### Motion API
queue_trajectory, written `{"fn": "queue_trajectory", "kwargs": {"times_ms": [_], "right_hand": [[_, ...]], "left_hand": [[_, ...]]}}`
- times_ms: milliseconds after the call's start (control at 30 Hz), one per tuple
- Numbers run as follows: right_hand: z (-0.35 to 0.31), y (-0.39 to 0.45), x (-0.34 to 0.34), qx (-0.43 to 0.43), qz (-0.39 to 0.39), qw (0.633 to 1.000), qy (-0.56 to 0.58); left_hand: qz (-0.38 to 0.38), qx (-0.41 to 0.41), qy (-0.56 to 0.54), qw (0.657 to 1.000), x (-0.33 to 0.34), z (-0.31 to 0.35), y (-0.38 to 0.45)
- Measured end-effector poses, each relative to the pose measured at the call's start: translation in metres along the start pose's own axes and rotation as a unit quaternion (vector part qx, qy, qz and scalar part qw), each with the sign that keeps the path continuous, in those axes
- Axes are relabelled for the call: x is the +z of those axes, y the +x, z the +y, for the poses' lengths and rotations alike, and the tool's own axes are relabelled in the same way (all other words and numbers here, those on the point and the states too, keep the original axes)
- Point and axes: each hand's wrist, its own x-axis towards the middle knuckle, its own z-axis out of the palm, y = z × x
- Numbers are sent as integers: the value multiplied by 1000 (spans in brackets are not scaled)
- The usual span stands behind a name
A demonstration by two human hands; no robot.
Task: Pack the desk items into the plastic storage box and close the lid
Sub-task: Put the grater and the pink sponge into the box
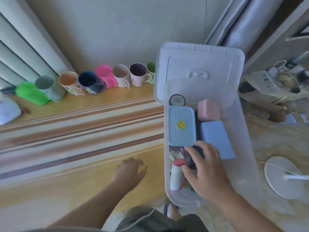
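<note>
At the far left, around nine o'clock, a white rounded thing (7, 110) sits at the table's edge, and from there a row of mugs (87, 81) runs up toward eleven o'clock along the wall: green, grey, peach, navy, pink, cream, mauve and pale green. These are still out on the striped table (66, 131), so if they count as desk items, a good share of the packing is left.

Near six o'clock the left hand (129, 169) rests on the table just beside the box, fingers loosely curled and holding nothing.

To the right, from the centre toward three o'clock, stands the clear storage box (242, 148) with its lid (200, 64) off and propped behind it at twelve o'clock. Inside lie a blue lidded container (182, 126), a pink block (209, 109), a blue block (217, 139), a round black-rimmed piece (177, 100) and a white bottle with a red cap (177, 176). The right hand (207, 169) reaches into the box at five o'clock, fingers spread over the bottle and the dark items beside it; whether it grips anything I cannot tell.

The box looks partly filled, and closing the lid is not yet done.

At four o'clock a white round lamp base (280, 176) sits on the floor.
</note>
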Motion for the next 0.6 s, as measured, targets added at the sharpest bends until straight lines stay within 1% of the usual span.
{"fn": "queue_trajectory", "kwargs": {"times_ms": [67, 100, 233, 300, 367, 467, 533, 600], "right_hand": [[-25, 10, 7, -15, 4, 1000, 9], [-33, 12, 11, -20, 3, 1000, 4], [-31, 9, 16, -22, -10, 1000, -13], [-19, 2, 14, -14, -14, 1000, -21], [-9, -6, 12, 5, -14, 1000, -22], [2, -17, 10, 54, -14, 998, -11], [9, -22, 10, 89, -27, 996, -8], [15, -25, 8, 106, -37, 994, -7]], "left_hand": [[-41, -17, 33, 998, 29, -1, 3], [-44, -20, 46, 998, 38, -1, 6], [-10, -1, 127, 992, 48, 0, 18], [-7, 34, 168, 985, 48, -2, 20], [-6, 68, 202, 977, 44, -4, 20], [-5, 96, 240, 966, 39, -10, 21], [2, 108, 255, 961, 39, -21, 22], [-2, 128, 259, 958, 40, -33, 25]]}}
